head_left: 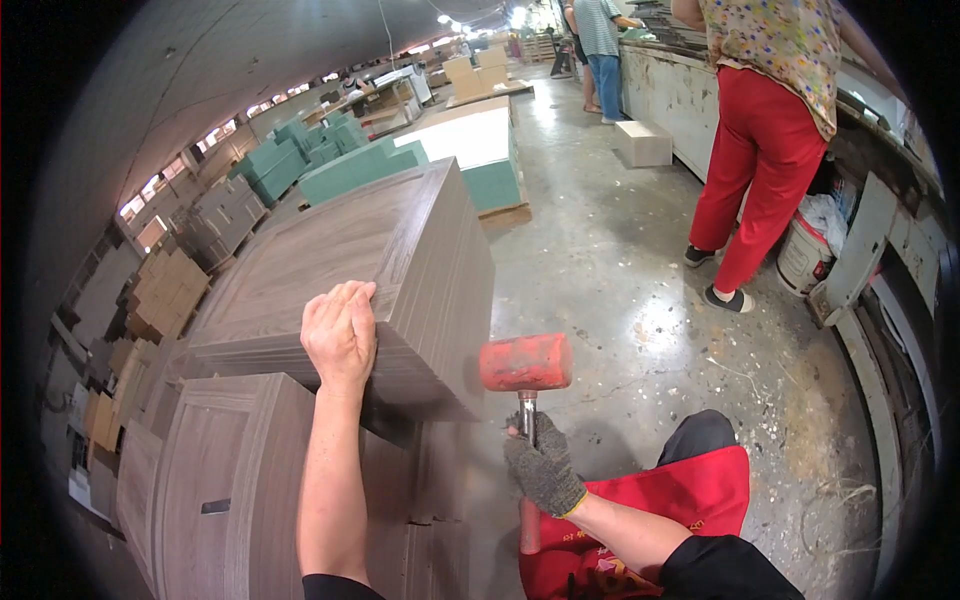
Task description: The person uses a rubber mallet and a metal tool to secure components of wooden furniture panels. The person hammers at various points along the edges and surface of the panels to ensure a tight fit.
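A tall stack of brown wood-grain cabinet doors (425,300) stands in front of me, slightly left. My left hand (340,330) is bare, its fingers curled over the near edge of the top door (330,240); the fingertips are partly hidden. In my right hand (545,465), which wears a dark grey knit glove, is a mallet (525,362) with a red head and a metal shaft. Its head points up and away, to the right of the stack and apart from it. The handle's lower end hangs over my red apron (680,490).
A lower stack of similar doors (225,470) stands at the near left. Teal-edged stacks (350,170) lie beyond. On the right, a person in red trousers (765,150) stands at a long bench (690,105), beside a white bucket (803,255). A pale box (642,145) sits on the floor farther off.
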